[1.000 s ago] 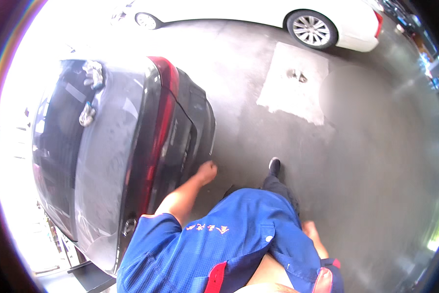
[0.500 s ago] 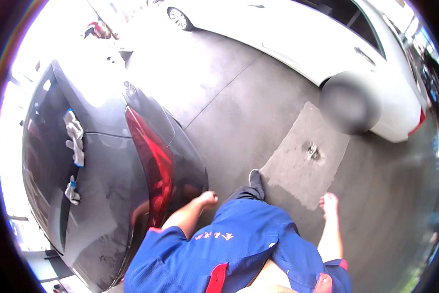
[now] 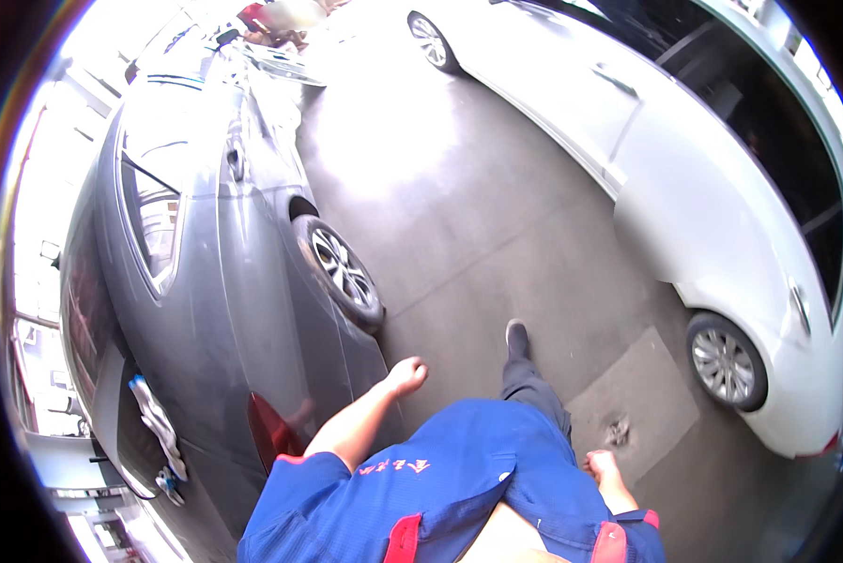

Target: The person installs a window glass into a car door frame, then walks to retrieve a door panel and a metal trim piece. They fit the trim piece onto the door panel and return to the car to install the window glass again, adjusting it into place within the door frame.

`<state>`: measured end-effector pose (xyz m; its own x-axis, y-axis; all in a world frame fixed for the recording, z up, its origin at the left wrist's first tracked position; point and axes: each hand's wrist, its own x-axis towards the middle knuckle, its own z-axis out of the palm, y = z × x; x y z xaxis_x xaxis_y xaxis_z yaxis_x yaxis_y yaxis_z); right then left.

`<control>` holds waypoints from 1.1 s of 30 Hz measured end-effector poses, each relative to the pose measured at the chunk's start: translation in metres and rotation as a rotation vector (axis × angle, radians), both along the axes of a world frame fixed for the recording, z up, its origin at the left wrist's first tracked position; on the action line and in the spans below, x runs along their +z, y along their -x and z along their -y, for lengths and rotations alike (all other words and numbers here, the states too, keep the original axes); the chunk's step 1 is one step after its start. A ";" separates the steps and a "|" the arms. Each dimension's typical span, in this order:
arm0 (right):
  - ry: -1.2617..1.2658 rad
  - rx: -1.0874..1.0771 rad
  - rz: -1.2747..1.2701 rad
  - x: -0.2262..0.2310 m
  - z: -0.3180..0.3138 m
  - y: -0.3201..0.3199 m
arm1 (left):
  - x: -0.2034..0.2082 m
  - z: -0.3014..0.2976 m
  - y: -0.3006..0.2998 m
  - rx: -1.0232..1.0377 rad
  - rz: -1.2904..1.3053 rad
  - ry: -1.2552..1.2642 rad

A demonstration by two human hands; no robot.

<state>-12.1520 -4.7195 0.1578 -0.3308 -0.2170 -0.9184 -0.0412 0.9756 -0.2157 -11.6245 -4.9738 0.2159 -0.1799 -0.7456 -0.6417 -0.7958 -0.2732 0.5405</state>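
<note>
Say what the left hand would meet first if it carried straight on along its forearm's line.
The left hand would cross above the floor and probably meet the white car's side first, though its height is hard to judge from this one view.

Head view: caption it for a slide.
Blue-shirted person between a grey car and a white car, left hand and right hand loosely curled.

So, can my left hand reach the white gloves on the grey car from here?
Probably not: the left hand is beside the grey car, and the gloves lie farther in, beyond the red taillight.
</note>
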 end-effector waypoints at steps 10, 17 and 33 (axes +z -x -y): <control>0.606 0.328 -0.097 0.083 0.656 -0.044 | -0.037 0.098 -0.100 1.082 -0.134 -0.172; 0.664 0.505 0.014 0.077 0.900 -0.170 | -0.154 0.227 -0.155 0.324 -0.020 -0.316; -0.039 0.603 0.098 -0.011 1.270 -0.309 | -0.011 0.868 -0.384 0.871 0.021 -0.044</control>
<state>-11.8427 -5.9895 0.1465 -0.0737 -0.3052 -0.9494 -0.5703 0.7939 -0.2110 -11.2405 -5.8417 0.2052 0.4550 -0.5868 -0.6698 -0.3033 -0.8093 0.5030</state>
